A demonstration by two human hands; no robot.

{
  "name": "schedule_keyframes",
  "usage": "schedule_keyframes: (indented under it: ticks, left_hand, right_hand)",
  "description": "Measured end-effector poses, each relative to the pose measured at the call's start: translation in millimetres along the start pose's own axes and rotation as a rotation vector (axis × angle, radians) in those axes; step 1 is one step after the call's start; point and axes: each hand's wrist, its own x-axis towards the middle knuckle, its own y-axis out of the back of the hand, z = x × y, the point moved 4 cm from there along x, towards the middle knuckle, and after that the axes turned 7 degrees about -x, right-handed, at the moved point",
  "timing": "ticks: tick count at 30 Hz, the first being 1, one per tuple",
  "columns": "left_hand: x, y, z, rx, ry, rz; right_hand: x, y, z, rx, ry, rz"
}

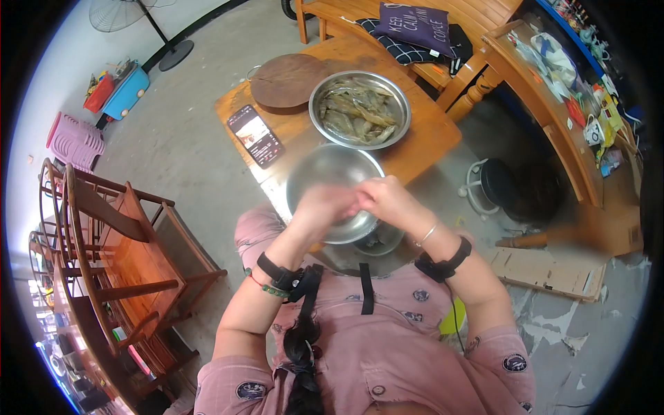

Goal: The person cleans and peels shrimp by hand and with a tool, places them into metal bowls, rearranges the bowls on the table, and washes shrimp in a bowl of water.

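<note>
Both my hands meet over an empty-looking steel bowl (311, 169) at the near edge of the wooden table. My left hand (328, 205) is smeared by motion, and its fingers cannot be made out. Beside it, my right hand (384, 197) has its fingers bent together in a pinch; anything between them is too small or hidden to name. Just beyond, a second steel bowl (408, 111) holds several raw shrimp (356, 111) in liquid. Below my hands, part of another container (380, 245) shows under the bowl's near rim.
On the wooden table (432, 138) are a round chopping board (287, 83) and a lit phone (256, 137). Wooden chairs (131, 256) stand at left, a black-topped stool (494, 183) at right. A bench with cushions (415, 29) is behind; flat cardboard (546, 272) lies at right.
</note>
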Motion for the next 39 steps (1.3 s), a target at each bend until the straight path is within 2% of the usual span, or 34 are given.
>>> schedule_keyframes:
  ticks: [8, 13, 20, 23, 25, 26, 31, 39]
  left_hand:
    - [0.2, 3.0, -2.7, -0.043, 0.023, 0.02]
    - [6.9, 6.4, -3.3, -0.01, 0.011, 0.031]
    - [5.7, 1.3, -2.1, 0.039, -0.009, 0.031]
    - [1.9, 0.0, -2.8, 0.045, -0.026, 0.029]
    - [1.1, -0.8, -1.7, 0.036, -0.043, 0.02]
    - [1.2, -0.6, -1.4, 0.017, -0.03, 0.02]
    - [-0.2, 3.6, 4.6, -0.145, 0.028, 0.016]
    - [6.5, 4.4, -3.5, -0.036, 0.021, -0.053]
  right_hand:
    - [2.4, 4.2, -1.0, 0.058, -0.063, 0.013]
    - [3.3, 5.0, -5.7, -0.009, 0.046, 0.019]
    - [3.7, 5.9, -1.2, -0.027, 0.041, 0.002]
    - [2.5, 5.7, 5.8, 0.04, -0.072, -0.053]
    - [0.5, 4.6, 11.7, 0.302, -0.286, -0.14]
    - [0.8, 7.5, 10.4, 0.302, -0.286, -0.14]
    - [2.5, 17.7, -7.3, 0.055, -0.006, -0.086]
    - [2.4, 6.9, -3.9, -0.037, 0.124, -0.075]
